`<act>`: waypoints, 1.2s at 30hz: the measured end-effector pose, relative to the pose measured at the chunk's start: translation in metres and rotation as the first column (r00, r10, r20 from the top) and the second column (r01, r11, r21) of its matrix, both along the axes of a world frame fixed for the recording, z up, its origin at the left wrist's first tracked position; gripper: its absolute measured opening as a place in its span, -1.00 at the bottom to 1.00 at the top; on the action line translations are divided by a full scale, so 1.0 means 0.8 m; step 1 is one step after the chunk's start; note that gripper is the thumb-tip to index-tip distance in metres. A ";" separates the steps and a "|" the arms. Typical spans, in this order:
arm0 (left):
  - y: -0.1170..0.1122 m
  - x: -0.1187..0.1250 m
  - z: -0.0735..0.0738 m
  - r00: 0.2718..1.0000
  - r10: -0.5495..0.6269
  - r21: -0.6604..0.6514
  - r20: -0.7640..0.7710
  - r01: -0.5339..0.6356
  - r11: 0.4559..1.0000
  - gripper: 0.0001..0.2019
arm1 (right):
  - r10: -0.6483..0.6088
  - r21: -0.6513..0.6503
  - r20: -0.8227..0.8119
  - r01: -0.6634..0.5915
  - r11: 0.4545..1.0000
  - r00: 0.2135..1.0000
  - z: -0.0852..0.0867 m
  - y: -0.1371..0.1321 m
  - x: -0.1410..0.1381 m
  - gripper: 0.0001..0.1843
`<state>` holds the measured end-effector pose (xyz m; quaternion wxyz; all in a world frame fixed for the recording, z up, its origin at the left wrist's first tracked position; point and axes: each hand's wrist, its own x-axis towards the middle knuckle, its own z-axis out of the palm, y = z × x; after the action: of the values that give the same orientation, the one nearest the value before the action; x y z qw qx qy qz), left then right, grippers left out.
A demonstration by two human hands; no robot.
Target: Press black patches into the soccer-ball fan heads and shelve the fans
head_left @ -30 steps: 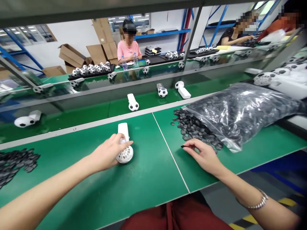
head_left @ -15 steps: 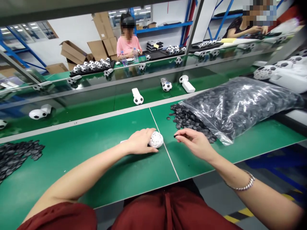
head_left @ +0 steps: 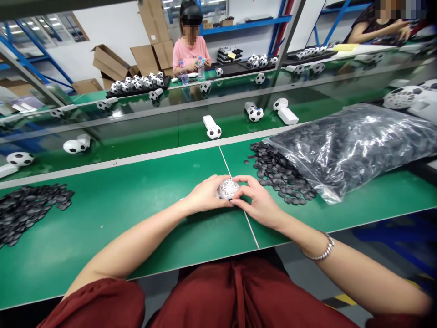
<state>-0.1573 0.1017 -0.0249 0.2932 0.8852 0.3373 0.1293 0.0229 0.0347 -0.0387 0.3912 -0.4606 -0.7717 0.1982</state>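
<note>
A white hand-held fan with a round perforated head [head_left: 228, 188] rests on the green bench [head_left: 136, 205] in front of me. My left hand [head_left: 205, 196] wraps round its left side, with the handle hidden under the palm. My right hand [head_left: 257, 200] closes against the right side of the head, fingers curled on it. Whether the small black piece seen earlier is still in those fingers I cannot tell. Just right of my hands lies a heap of small black pieces [head_left: 280, 173] spilling from a clear plastic bag [head_left: 355, 146].
Another heap of black pieces [head_left: 30, 207] lies at the far left. Football-patterned fans [head_left: 213, 130] lie on the conveyor behind. Trays of fans [head_left: 136, 84] and other people sit at benches across the line. White parts [head_left: 406, 98] are stacked at the right.
My left hand drew the fan toward the bench seam. My right hand, which held a small black piece, came over and closed against the fan head.
</note>
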 end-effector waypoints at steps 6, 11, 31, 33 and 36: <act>0.000 -0.001 -0.004 0.999 0.026 -0.007 0.022 -0.026 1.000 -0.32 | -0.043 -0.156 -0.123 0.024 0.987 0.991 -0.002 0.005 -0.004 -0.87; -0.001 0.002 -0.003 0.998 0.056 -0.024 0.033 -0.055 0.998 -0.37 | -0.107 -0.260 -0.143 0.067 0.963 0.984 -0.005 0.003 -0.004 -0.75; 0.011 -0.009 0.010 0.980 0.068 0.158 -0.189 -0.038 0.987 -0.32 | -0.244 -0.123 0.372 0.308 0.943 0.896 -0.013 0.138 0.082 -0.94; 0.015 -0.014 0.013 0.975 0.073 0.205 -0.211 -0.029 0.978 -0.31 | -0.188 -0.159 0.330 0.251 0.955 0.925 -0.005 0.120 0.075 -0.88; 0.016 -0.017 0.010 0.973 0.079 0.219 -0.217 -0.031 0.975 -0.32 | -0.057 -0.151 0.238 0.095 0.984 0.970 0.010 0.084 0.060 -0.82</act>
<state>-0.1712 0.1143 -0.0167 0.1524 0.9108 0.3768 0.0724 0.0713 0.1022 -0.0309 0.2670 -0.5402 -0.7752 0.1896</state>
